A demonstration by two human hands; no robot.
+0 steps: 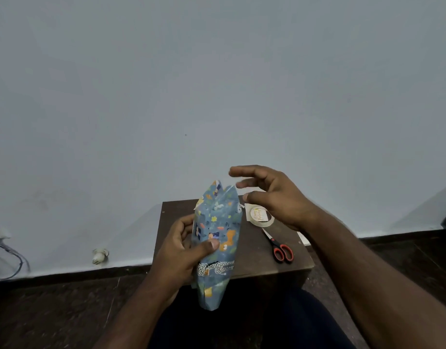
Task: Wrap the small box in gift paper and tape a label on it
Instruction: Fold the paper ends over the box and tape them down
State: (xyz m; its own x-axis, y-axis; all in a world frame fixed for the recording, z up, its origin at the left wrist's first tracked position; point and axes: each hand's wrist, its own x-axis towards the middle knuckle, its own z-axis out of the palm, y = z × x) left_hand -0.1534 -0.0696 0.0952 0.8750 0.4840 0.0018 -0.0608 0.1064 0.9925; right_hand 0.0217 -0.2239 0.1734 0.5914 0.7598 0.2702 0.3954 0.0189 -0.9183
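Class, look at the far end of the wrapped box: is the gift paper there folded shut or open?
Open. The gift paper at the far end stands up in loose, unfolded points. The left hand grips the parcel.

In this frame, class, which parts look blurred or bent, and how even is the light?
Head view: the raised right hand shows motion blur at its fingertips; the blue animal-print wrapped parcel in the left hand is fairly sharp; wide-angle bending curves the dark floor edge; light is dim and even, without glare.
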